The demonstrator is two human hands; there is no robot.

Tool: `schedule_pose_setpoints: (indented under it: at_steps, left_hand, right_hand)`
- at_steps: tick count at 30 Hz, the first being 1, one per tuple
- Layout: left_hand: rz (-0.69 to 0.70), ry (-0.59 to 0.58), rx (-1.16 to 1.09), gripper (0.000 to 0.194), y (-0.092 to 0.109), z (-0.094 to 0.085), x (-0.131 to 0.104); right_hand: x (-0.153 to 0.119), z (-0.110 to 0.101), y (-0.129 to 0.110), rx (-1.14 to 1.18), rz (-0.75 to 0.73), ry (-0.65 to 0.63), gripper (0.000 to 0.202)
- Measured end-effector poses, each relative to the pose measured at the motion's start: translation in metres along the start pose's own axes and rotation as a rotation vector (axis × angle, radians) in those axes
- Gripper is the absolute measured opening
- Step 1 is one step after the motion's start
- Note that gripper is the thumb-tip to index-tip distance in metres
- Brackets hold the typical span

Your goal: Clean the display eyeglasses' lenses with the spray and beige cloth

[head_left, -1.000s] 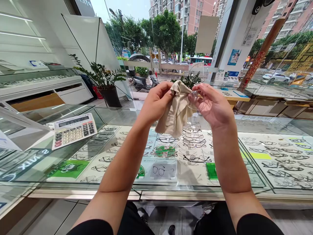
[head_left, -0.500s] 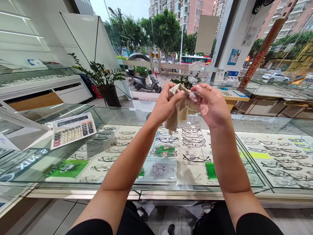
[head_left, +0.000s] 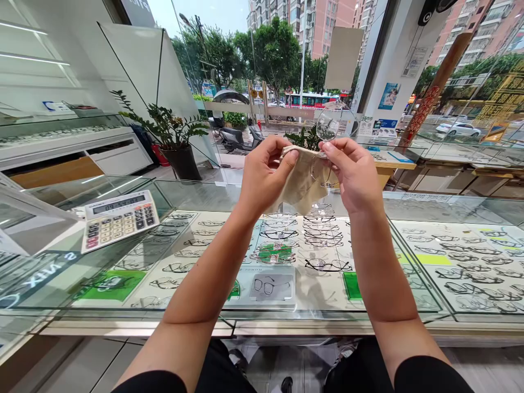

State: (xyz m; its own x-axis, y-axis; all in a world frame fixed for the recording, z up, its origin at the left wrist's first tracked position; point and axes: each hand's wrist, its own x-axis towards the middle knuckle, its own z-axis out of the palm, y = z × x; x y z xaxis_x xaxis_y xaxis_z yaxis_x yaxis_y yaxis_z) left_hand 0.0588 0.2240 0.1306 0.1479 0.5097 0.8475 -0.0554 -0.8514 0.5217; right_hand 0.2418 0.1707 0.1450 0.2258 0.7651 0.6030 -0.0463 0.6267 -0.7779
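Above the glass counter, my left hand (head_left: 268,172) pinches the top edge of a beige cloth (head_left: 302,185), which hangs down between my hands. My right hand (head_left: 350,169) is closed on a pair of thin-framed eyeglasses (head_left: 331,123). One clear round lens stands up above my right fingers; the other part of the frame hangs below them, in front of the cloth. The cloth reaches close to my right fingertips; whether those fingers also grip it I cannot tell.
Rows of eyeglass frames lie inside the glass display counter (head_left: 196,311) below my hands. A calculator (head_left: 120,219) sits on the glass at the left. Behind the counter stand a potted plant (head_left: 183,162) and a large window onto a street with a parked scooter (head_left: 239,136).
The cloth has spread out wider between my hands, where before it hung bunched and narrow. My left hand has shifted slightly left, and the eyeglasses have turned a little.
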Motion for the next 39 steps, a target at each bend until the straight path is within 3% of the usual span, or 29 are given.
schedule_pose_setpoints:
  at_steps: [9, 13, 19, 24, 31, 39]
  left_hand:
    - [-0.012, -0.087, 0.041, 0.035, 0.018, -0.001, -0.001]
    - [-0.061, -0.108, -0.013, 0.034, 0.016, -0.009, 0.002]
    - [-0.209, -0.259, -0.172, 0.049, 0.005, -0.022, 0.007]
    - [-0.24, -0.194, -0.142, 0.055, -0.001, -0.02, 0.007]
    - [-0.221, -0.118, -0.002, 0.032, -0.001, -0.015, 0.005]
    - [-0.275, -0.14, -0.181, 0.029, -0.01, -0.013, 0.008]
  right_hand:
    - [-0.002, 0.007, 0.002, -0.014, -0.017, -0.016, 0.036]
    - [-0.004, 0.007, -0.001, -0.044, -0.04, -0.007, 0.03]
    - [-0.003, 0.003, -0.002, -0.069, -0.099, 0.014, 0.023]
    - [-0.003, 0.002, -0.003, -0.089, -0.112, 0.039, 0.025]
    - [-0.003, 0.0, -0.003, -0.132, -0.148, 0.047, 0.023]
    - [-0.002, 0.002, 0.0, -0.111, -0.158, 0.041, 0.023]
